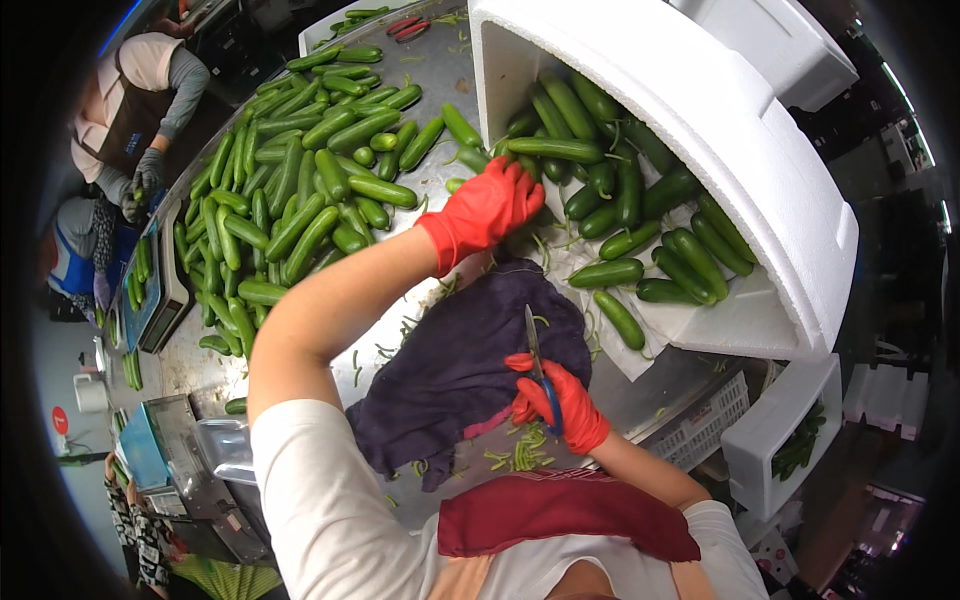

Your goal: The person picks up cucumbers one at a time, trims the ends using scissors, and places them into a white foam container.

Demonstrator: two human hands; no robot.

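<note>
My left hand point(487, 212), in a red glove, reaches to the open mouth of a white foam box point(690, 110). Its fingers curl over a cucumber point(530, 168) there, mostly covered by the glove. My right hand point(572, 408), gloved in red too, grips scissors point(535, 350) with blue handles, blades pointing away from me. Inside the tipped box lie many cucumbers point(628, 185), some spilling onto a white liner point(630, 355). A dark purple cloth point(465, 345) is spread on the metal table between my hands.
A large heap of cucumbers point(290, 190) covers the table's left side, beside a scale point(165, 300). Cut stem bits point(525, 450) lie near me. Red-handled scissors point(408, 28) rest at the far edge. A foam box point(735, 440) stands lower right; co-workers point(130, 110) are at left.
</note>
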